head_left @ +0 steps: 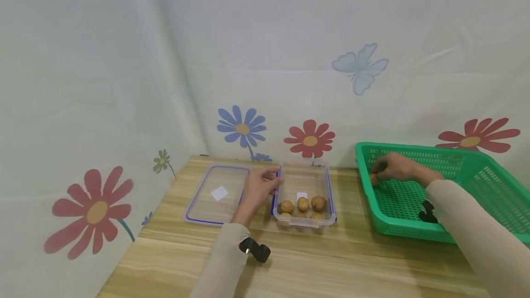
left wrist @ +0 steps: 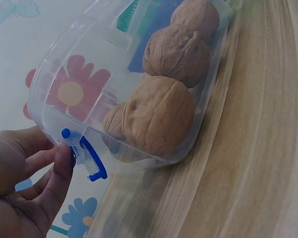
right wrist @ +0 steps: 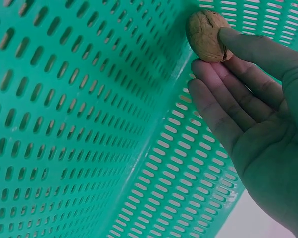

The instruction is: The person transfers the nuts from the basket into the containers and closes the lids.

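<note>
A clear plastic food container (head_left: 330,192) with blue-edged side latches stands on the table, several walnuts (head_left: 303,204) along its near end. At its left side my left hand (head_left: 257,190) pinches the side latch (left wrist: 82,151) between thumb and fingers, as the left wrist view shows. To the right, inside a green plastic basket (head_left: 414,232), my right hand (head_left: 396,167) pinches a single walnut (right wrist: 208,35) by the basket's left wall. Thumb and fingertips grip that nut; the remaining fingers extend below it. In the head view the hand hides part of it.
Left of the container, a clear lid (head_left: 225,178) with a blue seal and a white label lies flat on the wooden table (head_left: 314,266). Behind the table hangs a pale curtain (head_left: 265,77) printed with flowers and a butterfly. The basket's raised walls surround my right hand.
</note>
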`<state>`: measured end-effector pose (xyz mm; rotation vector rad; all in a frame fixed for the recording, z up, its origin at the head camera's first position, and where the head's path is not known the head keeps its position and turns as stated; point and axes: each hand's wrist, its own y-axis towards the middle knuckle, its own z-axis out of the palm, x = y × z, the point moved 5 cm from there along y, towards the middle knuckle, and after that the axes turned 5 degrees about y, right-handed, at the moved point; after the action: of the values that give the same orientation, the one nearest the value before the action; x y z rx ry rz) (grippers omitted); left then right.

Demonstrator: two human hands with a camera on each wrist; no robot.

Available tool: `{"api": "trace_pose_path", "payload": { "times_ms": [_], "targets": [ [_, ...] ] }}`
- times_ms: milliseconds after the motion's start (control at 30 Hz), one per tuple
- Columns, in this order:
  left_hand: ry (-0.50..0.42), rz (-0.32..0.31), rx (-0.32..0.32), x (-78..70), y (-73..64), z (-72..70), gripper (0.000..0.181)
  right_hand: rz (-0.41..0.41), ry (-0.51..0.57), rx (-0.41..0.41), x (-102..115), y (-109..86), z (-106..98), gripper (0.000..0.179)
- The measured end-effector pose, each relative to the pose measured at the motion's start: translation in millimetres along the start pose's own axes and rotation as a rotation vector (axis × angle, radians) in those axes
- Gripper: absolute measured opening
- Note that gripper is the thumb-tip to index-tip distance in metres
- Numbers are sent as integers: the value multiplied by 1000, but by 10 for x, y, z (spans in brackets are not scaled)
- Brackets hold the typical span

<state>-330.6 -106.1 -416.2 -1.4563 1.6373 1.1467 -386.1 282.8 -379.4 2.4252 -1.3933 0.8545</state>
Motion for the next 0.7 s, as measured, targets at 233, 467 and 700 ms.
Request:
{"api": "trace_pose_path", "payload": {
  "times_ms": [233, 467, 700],
  "targets": [
    [-6, -2, -3, -1, 2, -2, 35, -22, -6, -67, 68, -58, -67, 27],
    [-9, 2, -5, -6, -5, 1, 35, -19, 0, -144, 171, -156, -177, 31],
    [-17, 5, -5, -7, -7, -2, 35, -13, 3, -206, 265, -257, -301, 32]
  ]
}}
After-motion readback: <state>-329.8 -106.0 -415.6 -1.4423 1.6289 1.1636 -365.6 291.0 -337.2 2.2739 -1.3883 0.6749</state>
